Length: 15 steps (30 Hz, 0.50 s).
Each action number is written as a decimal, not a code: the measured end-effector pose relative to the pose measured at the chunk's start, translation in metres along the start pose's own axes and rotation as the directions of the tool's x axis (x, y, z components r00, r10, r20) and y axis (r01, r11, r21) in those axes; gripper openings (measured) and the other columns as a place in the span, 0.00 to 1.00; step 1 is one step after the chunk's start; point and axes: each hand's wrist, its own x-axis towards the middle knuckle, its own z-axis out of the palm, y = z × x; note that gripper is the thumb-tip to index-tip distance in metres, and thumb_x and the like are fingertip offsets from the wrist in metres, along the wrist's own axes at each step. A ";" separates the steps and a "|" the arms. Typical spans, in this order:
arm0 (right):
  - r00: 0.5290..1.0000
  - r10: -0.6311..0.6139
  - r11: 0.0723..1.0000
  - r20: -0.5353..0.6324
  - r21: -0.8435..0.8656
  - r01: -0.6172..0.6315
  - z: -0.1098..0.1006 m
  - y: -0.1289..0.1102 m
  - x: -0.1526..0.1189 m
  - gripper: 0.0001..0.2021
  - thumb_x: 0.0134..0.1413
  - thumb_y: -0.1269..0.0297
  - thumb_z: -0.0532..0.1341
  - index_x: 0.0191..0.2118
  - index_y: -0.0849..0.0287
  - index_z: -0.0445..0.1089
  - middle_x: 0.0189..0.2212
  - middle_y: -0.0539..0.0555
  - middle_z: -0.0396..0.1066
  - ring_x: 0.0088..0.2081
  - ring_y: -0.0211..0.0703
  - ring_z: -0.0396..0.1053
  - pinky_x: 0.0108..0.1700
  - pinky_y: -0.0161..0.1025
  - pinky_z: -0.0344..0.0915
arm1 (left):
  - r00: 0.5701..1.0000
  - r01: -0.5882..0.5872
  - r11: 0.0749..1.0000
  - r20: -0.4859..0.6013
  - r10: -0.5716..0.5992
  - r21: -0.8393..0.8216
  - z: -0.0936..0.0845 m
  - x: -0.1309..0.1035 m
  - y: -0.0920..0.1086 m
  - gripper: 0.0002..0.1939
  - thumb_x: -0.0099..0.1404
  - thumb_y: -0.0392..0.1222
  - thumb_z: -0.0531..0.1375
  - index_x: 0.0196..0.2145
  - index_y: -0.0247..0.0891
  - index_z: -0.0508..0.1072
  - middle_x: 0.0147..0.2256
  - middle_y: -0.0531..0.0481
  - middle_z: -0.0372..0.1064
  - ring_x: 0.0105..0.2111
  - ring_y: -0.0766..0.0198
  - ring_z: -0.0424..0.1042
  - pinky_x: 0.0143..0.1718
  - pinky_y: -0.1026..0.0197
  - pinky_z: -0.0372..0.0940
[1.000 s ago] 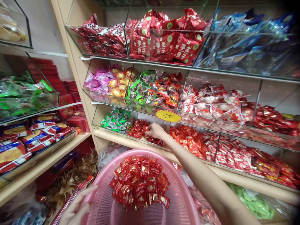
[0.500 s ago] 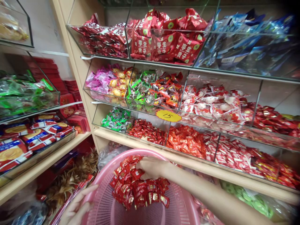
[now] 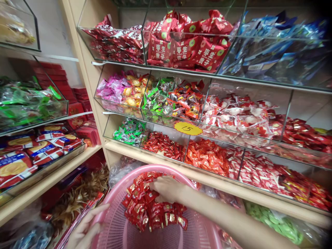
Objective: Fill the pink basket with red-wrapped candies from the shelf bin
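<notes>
A pink plastic basket (image 3: 204,221) with slotted walls fills the bottom middle of the view. Inside it lies a heap of small red-and-gold wrapped candies (image 3: 145,204). My right hand (image 3: 166,188) reaches in from the right, its fingers curled down onto the top of the heap; the candies partly hide the fingertips. At the basket's left rim is my left hand (image 3: 85,226), slightly blurred. Its index finger and thumb are stretched out and apart against the rim, and its other fingers are not clearly visible.
Wooden shelves (image 3: 124,148) with clear divided bins of wrapped sweets stand close behind the basket. A yellow price tag (image 3: 188,128) reads 15. Left, another shelf (image 3: 59,167) holds packaged biscuits. Brown feathers (image 3: 75,200) and plastic bags sit low beside the basket.
The shelves sit slightly farther right in view. My right hand has barely moved on the candies, and my left hand stays at the rim.
</notes>
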 end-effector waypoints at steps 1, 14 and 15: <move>1.000 -0.003 1.000 -0.008 0.002 0.003 0.000 0.000 0.000 0.14 0.48 0.62 0.64 0.43 0.59 0.70 0.39 0.57 0.74 0.41 0.50 0.71 0.38 0.39 0.65 | 1.000 0.002 1.000 0.001 -0.002 -0.004 0.000 0.000 -0.001 0.25 0.43 0.59 0.64 0.36 0.42 0.78 0.45 0.47 0.71 0.45 0.48 0.69 0.51 0.50 0.61; 0.991 0.034 0.999 -0.131 0.040 -0.028 0.012 0.003 0.006 0.19 0.49 0.58 0.64 0.46 0.61 0.65 0.37 0.59 0.73 0.39 0.51 0.71 0.35 0.39 0.62 | 0.993 0.115 0.988 0.048 -0.110 -0.106 -0.001 0.005 -0.005 0.28 0.38 0.58 0.66 0.38 0.43 0.77 0.49 0.47 0.68 0.53 0.45 0.61 0.60 0.48 0.45; 0.990 0.032 0.999 -0.141 0.038 -0.027 0.013 0.003 0.006 0.19 0.49 0.58 0.64 0.46 0.61 0.64 0.37 0.59 0.73 0.39 0.51 0.71 0.35 0.39 0.62 | 0.992 0.119 0.987 0.051 -0.115 -0.105 -0.001 0.005 -0.005 0.28 0.38 0.57 0.66 0.38 0.43 0.77 0.49 0.48 0.68 0.53 0.45 0.61 0.60 0.49 0.45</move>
